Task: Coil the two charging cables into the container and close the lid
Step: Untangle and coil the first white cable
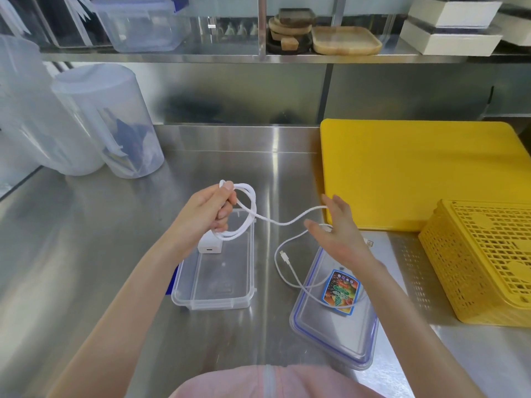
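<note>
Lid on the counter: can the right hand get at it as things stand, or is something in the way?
Probably yes. The lid lies flat just below the open right hand, nothing standing between them. But the thin cable trails across it, and the thicker cable runs to that hand, so both need clearing first.

A steel tabletop (86, 254) meets a steel wall (244, 90). Above runs a shelf (172, 56) carrying wooden trays (346, 40) and white boxes (451, 30).

Container (214, 282) left of lid (333, 320), charger (209, 243) in container, board (416, 173) & basket (482, 259) right.
</note>
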The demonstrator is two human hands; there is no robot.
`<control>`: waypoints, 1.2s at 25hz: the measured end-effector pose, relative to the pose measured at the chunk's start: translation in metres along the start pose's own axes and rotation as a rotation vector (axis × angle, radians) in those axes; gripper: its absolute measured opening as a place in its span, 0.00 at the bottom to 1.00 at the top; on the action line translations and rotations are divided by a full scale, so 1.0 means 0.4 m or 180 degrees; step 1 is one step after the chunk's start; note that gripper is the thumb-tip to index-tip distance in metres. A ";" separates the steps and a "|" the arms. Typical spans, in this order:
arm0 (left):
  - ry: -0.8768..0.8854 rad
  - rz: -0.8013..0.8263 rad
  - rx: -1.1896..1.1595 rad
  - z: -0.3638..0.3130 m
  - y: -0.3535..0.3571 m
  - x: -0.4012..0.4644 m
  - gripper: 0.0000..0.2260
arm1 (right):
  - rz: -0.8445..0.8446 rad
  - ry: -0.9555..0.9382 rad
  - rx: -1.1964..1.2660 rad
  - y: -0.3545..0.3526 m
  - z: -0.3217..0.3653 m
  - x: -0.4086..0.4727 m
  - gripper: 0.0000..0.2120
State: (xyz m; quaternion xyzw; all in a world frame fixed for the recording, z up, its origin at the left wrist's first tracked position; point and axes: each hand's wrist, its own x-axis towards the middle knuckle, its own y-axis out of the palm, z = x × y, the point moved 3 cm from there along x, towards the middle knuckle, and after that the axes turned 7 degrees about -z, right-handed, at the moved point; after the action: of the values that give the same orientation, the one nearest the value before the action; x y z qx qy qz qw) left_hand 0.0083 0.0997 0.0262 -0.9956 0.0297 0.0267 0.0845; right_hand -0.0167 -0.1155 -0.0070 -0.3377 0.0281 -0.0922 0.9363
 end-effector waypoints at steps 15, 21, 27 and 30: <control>0.0064 0.0360 -0.0309 0.001 0.008 -0.017 0.15 | -0.0022 -0.0607 0.1254 0.013 0.061 -0.005 0.10; -0.0128 0.0573 -0.1018 0.004 0.027 -0.017 0.12 | 0.0256 -0.0644 0.1476 -0.005 0.061 -0.008 0.08; -0.0331 0.1052 -0.1448 0.012 0.067 -0.039 0.12 | 0.1103 -0.0795 0.1065 0.058 0.080 -0.042 0.11; -0.0313 0.0956 -0.1251 0.023 0.054 -0.031 0.13 | 0.0833 -0.0642 0.1570 0.045 0.075 -0.032 0.07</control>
State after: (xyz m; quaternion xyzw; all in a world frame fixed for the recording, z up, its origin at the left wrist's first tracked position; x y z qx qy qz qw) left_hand -0.0057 0.0808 0.0144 -0.9749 0.1674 0.0926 -0.1142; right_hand -0.0229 -0.0806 0.0045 -0.1010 -0.0451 0.0592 0.9921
